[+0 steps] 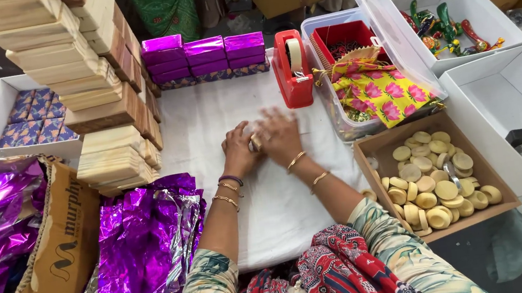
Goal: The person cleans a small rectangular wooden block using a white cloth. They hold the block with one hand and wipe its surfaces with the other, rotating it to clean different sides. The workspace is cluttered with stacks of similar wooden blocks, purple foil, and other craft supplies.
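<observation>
Head view: the person's left hand (239,147) and right hand (279,135) meet at the middle of the white cloth (268,211). Together they close around a small round wooden piece (253,143), which shows only as a pale sliver between the fingers. Its full shape cannot be told. The right hand is blurred, so its exact grip is unclear; the left looks curled narrow around the piece.

The piece is small and smooth-looking. A loose pinch could probably let it slip and roll across the cloth toward the edge at six o'clock.

At four o'clock from the hands sits a cardboard box of wooden discs (432,186), the same pale colour. At twelve to one o'clock stands a red tape dispenser (292,71). An elbow swing could knock either. Purple foil sheets (141,245) lie at eight o'clock, and stacked wooden blocks (99,106) rise at ten o'clock. The stack leans a little and looks liable to topple if bumped.
</observation>
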